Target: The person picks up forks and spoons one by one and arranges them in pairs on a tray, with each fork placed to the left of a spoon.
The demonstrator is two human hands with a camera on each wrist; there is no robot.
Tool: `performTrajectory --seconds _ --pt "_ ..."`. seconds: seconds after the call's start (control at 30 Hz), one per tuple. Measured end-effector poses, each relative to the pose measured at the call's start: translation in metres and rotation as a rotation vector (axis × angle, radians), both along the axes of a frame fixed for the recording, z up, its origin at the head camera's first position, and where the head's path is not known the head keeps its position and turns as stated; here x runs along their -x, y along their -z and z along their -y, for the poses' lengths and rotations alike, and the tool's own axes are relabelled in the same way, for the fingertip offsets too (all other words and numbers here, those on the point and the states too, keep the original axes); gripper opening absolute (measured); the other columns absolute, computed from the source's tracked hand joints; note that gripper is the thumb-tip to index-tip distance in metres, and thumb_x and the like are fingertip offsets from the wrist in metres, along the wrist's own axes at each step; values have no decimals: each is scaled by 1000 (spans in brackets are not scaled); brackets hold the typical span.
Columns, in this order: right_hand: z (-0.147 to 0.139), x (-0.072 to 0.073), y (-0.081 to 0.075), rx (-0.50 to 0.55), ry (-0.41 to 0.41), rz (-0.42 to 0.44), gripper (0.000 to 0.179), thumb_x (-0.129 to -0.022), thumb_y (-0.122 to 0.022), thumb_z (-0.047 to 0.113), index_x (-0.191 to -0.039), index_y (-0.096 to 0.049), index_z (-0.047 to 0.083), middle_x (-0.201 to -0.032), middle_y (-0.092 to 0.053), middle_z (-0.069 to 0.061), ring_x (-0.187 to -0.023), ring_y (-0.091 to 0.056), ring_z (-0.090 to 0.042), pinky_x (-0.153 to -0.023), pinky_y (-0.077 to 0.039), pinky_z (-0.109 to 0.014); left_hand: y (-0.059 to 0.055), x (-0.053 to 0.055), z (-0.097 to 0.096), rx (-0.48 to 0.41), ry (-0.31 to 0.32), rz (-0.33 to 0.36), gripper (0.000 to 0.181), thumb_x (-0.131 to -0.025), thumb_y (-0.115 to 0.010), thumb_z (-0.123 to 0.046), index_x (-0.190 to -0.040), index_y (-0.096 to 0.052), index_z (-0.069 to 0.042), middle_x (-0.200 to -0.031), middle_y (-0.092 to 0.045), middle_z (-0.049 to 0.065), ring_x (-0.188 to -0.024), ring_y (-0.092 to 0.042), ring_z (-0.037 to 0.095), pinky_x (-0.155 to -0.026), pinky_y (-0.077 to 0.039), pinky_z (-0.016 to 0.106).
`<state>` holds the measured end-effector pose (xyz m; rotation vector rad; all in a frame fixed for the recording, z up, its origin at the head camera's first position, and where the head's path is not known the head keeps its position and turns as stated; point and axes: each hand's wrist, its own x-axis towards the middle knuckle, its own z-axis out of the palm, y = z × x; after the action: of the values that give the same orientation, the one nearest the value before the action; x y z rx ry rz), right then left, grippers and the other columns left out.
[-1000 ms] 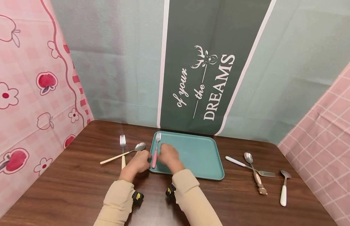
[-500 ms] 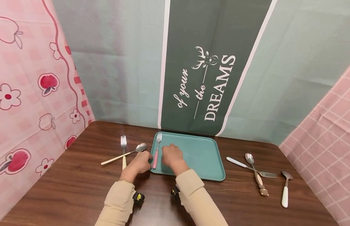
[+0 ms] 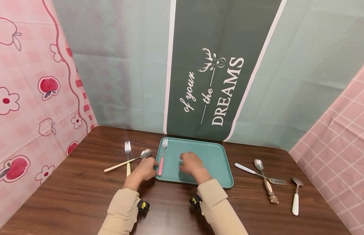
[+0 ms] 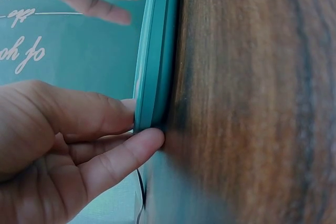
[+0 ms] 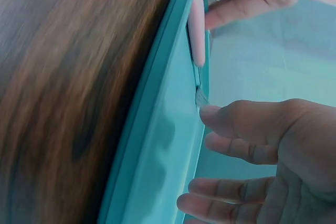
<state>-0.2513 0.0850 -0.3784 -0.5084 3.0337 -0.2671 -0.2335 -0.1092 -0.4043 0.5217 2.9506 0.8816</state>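
A teal tray (image 3: 211, 161) lies at the back middle of the dark wooden table. My left hand (image 3: 145, 168) pinches its near left rim between thumb and fingers, as the left wrist view shows on the tray edge (image 4: 155, 72). Along the tray's left side lies a pink-handled fork (image 3: 161, 165), tines pointing away from me. My right hand (image 3: 192, 164) is over the middle of the tray with nothing in it. In the right wrist view its fingers (image 5: 231, 119) are relaxed and spread, and the fork's pink handle (image 5: 197, 30) shows beyond them.
Left of the tray, a cream-handled spoon (image 3: 120, 165) crosses a cream-handled fork (image 3: 127, 153). To the right, a brown-handled spoon (image 3: 268, 186) crosses a white-handled fork (image 3: 245, 168). A white-handled spoon (image 3: 295, 202) lies farther right. Fabric hangs behind and on both sides.
My right hand has moved away from the pink-handled fork, rightward over the tray. The left hand has stayed at the tray's left rim, and the fork lies where it was.
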Motion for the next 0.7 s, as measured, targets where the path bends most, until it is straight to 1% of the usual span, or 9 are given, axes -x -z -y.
performTrajectory --seconds 0.13,0.27,0.43,0.6,0.63,0.7 --pt "-14 -3 -2 7 3 3 33 -80 -66 11 -112 -63 3 -105 -58 -16 -95 -55 -32 -73 -47 -43 -1 0 1 2 1 2 19 -63 -55 11 -61 -50 -8 -60 -39 1 -59 -34 17 -56 -29 28" --pt "-28 -7 -3 3 15 8 33 -81 -68 11 -112 -63 2 -105 -58 -17 -95 -55 -33 -73 -47 -43 -1 0 1 4 1 12 15 -64 -57 10 -68 -58 -5 -66 -48 3 -62 -38 18 -58 -33 30" --pt "-42 -9 -8 25 30 3 36 -80 -69 11 -114 -62 0 -107 -57 -18 -98 -55 -34 -77 -46 -44 -2 -1 0 9 5 8 16 -64 -57 10 -71 -61 -3 -68 -51 4 -63 -39 19 -59 -35 30" --pt "-54 -11 -12 18 28 -10 37 -79 -69 12 -113 -61 -1 -108 -58 -19 -100 -55 -35 -79 -45 -45 -2 -1 2 0 3 9 20 -64 -58 10 -78 -65 -2 -73 -56 6 -65 -42 19 -61 -37 30" --pt "-57 -11 -12 11 26 -11 37 -79 -69 12 -113 -61 -1 -108 -58 -19 -99 -55 -36 -79 -45 -45 -2 -1 2 -2 5 6 20 -64 -58 10 -78 -65 -2 -73 -56 6 -65 -41 19 -61 -37 30" --pt "-63 -13 -14 6 29 -4 38 -79 -69 12 -114 -61 -1 -108 -57 -19 -99 -55 -37 -79 -45 -46 0 0 2 -3 12 -10 17 -63 -58 10 -72 -63 -3 -69 -54 5 -63 -40 18 -59 -35 29"
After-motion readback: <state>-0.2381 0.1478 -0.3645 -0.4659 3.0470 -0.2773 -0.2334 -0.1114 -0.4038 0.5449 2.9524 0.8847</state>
